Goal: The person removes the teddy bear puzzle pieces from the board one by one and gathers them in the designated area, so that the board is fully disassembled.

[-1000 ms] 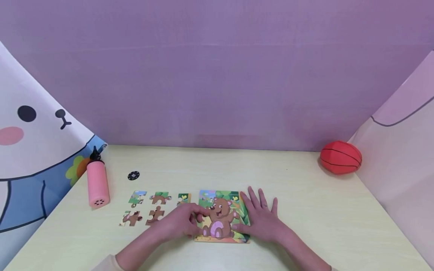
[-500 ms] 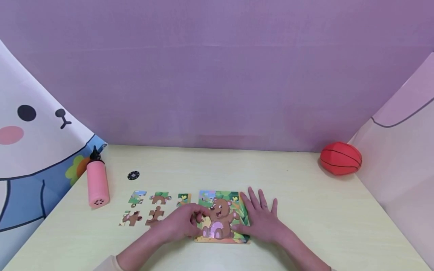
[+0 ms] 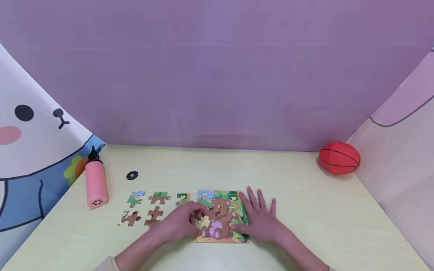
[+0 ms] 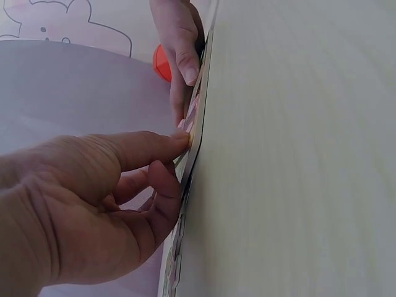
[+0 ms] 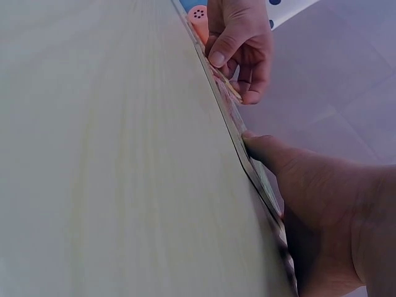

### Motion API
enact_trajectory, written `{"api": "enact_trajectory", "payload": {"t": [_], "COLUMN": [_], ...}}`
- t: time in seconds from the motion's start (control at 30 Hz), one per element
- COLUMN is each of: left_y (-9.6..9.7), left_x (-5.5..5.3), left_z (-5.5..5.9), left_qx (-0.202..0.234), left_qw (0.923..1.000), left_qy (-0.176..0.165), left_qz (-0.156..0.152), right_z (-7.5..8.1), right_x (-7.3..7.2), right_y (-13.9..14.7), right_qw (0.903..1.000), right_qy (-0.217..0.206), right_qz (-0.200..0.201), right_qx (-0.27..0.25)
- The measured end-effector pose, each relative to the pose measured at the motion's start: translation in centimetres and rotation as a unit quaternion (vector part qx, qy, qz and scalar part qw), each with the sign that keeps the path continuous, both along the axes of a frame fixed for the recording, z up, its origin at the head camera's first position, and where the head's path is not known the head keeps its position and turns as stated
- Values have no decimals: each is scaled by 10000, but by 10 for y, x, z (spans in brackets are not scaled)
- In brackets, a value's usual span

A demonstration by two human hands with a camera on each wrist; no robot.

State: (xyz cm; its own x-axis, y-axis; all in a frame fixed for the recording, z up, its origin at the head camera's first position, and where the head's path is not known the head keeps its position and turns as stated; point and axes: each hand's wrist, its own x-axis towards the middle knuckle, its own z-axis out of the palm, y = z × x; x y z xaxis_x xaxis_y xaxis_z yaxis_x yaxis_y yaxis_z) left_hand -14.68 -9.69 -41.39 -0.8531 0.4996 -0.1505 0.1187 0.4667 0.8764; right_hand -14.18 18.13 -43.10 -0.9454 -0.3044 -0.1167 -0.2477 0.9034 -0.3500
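Observation:
A bear jigsaw puzzle [image 3: 222, 216] lies flat in its tray in front of the person. At its left side the left hand [image 3: 184, 222] pinches a puzzle piece between thumb and fingers. In the right wrist view that puzzle piece [image 5: 230, 88] shows as a thin tilted edge over the board; its picture is mostly hidden. The right hand [image 3: 262, 218] rests with spread fingers on the puzzle's right edge, its thumb over the bear's side. Several loose pieces lie left of the board, among them a brown piece [image 3: 154, 216] and a bear-arms piece [image 3: 159, 198].
A pink bottle-shaped pump [image 3: 96, 184] with a black tip lies at the table's left edge. Near it is a black round chip [image 3: 132, 175]. At the back right sits a red ball [image 3: 339, 158] with black lines. A purple cloth [image 3: 217, 75] hangs behind the table.
Both hands stay almost where they were, the left still pinching the piece at the board's left side. The head view has shifted very slightly.

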Motion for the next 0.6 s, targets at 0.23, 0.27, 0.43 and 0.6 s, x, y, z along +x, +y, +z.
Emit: {"api": "enact_trajectory", "payload": {"t": [0.23, 0.27, 0.43, 0.6], "left_y": [-1, -1, -1, -1], "left_x": [0, 0, -1, -2], "left_z": [2, 2, 1, 0], "left_qx": [-131, -126, -156, -125], "left_qw": [9998, 9997, 9997, 9997], "left_qy": [179, 193, 176, 167], "left_qz": [13, 13, 48, 104], "right_z": [0, 0, 0, 0], "right_x": [0, 0, -1, 0], "right_y": [0, 0, 1, 2], "right_qw": [10000, 10000, 10000, 9998], "right_qy": [9, 4, -4, 20], "right_qz": [1, 9, 75, 195], "right_qx": [11, 10, 19, 101]}}
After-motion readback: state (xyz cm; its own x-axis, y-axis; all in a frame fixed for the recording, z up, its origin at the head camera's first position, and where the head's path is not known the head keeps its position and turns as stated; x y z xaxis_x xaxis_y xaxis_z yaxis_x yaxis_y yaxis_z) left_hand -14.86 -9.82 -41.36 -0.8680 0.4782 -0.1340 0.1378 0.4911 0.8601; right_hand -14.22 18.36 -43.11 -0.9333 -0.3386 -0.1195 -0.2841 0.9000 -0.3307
